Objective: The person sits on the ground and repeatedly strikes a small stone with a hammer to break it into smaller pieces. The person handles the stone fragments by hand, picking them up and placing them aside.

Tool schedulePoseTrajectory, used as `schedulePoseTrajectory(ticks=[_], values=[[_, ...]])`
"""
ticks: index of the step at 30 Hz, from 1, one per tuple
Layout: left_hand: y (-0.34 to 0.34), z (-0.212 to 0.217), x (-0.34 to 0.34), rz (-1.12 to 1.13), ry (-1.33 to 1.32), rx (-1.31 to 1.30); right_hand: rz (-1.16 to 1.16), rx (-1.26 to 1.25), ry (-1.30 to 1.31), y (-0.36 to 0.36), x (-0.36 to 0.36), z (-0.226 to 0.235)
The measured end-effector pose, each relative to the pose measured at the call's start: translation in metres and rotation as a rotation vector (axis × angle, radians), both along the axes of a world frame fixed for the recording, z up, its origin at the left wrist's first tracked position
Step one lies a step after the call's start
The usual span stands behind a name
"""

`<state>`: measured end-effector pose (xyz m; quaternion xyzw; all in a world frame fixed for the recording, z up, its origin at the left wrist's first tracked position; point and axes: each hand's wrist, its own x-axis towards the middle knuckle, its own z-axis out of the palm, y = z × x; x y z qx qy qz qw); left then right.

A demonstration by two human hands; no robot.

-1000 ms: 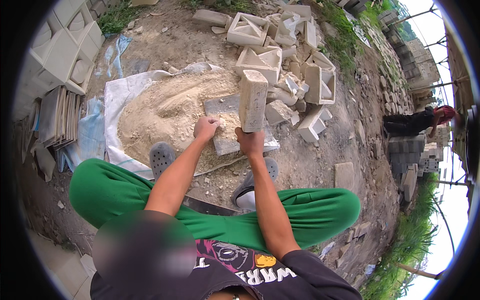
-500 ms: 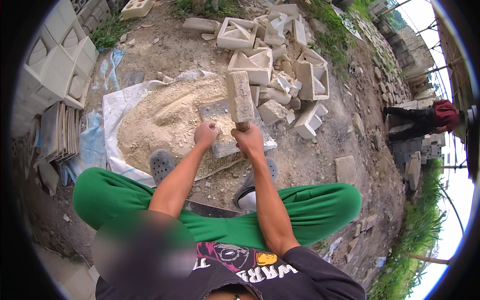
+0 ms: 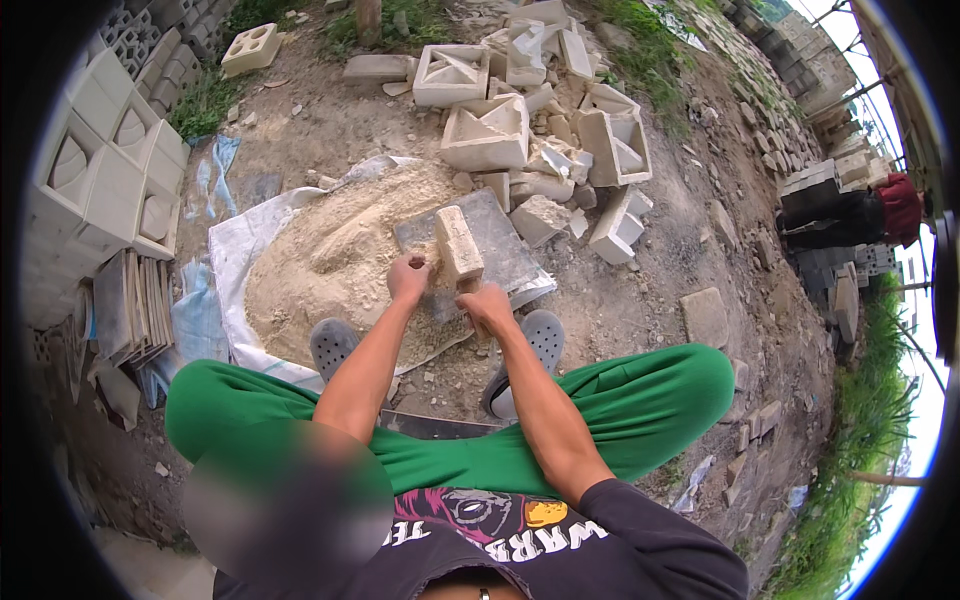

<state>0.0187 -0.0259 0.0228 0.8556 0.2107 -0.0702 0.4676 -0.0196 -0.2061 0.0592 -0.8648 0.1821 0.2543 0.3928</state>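
Note:
My right hand [image 3: 488, 306] is wrapped round the handle of a mallet, whose dusty block-shaped head [image 3: 459, 243] is down over a grey slab [image 3: 508, 248]. Just left of that head is my left hand [image 3: 408, 278], closed in a pinch near the slab's left part. Whatever its fingers hold is too small to make out. Crushed pale rubble [image 3: 330, 240] lies heaped on a white sheet [image 3: 228, 270] beside the slab, some of it reaching the slab's surface.
Broken pale blocks [image 3: 486, 133] are piled beyond the slab. Stacked blocks [image 3: 92, 185] and thin upright panels [image 3: 132, 307] stand at the left. A flat stone [image 3: 705, 318] lies to the right. Another person [image 3: 868, 212] is at the far right, near grey blocks.
The mallet head has come down from its raised position toward the slab, close to my left hand. My right hand has shifted slightly down and left. My left hand stays pinched.

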Motion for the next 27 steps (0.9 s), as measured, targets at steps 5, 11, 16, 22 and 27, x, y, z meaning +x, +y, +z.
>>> schedulePoseTrajectory(ticks=[5,11,16,22,27], values=[[0.009,-0.019,-0.004,-0.052,-0.078,-0.013,-0.09,0.205,-0.144,0.018,0.017,0.108],[0.003,-0.012,-0.004,-0.02,0.004,-0.1,-0.099,0.196,-0.499,0.027,0.027,0.132],[-0.003,0.001,0.001,-0.045,-0.028,-0.04,-0.011,0.028,-0.206,0.015,-0.006,0.021],[-0.001,0.001,0.004,0.005,-0.053,-0.059,-0.06,0.082,-0.021,-0.005,0.009,0.026],[0.004,-0.009,0.001,0.019,0.0,-0.079,-0.099,0.258,-0.297,0.012,0.034,0.133]])
